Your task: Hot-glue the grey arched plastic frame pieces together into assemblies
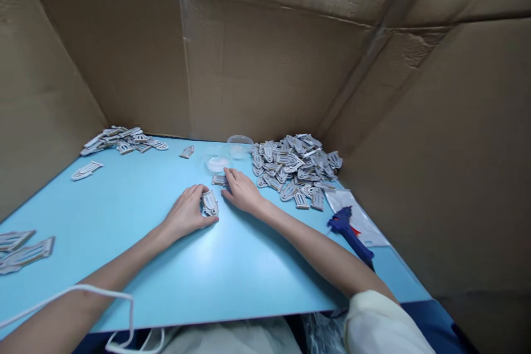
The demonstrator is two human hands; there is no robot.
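My left hand [186, 211] pinches a small grey slotted plate with one rounded end [209, 203] between thumb and fingers, just above the blue table. A little further right, my right hand [243, 192] lies low over the table with thumb and forefinger spread. Between those two fingertips sits a second slotted plate [218, 180], its right end partly hidden by the hand; a firm grip on it does not show. Just beyond the right fingertips is a clear round dish [218, 164] with whitish contents too small to make out.
Another clear tub [239, 142] stands behind. A large heap of slotted plates [290, 160] lies right, a smaller pile [118, 139] back left, more at the left edge [27, 253]. A blue glue gun [350, 232] rests on a plastic bag [365, 221]. Cardboard walls [265, 66] enclose the table [215, 282].
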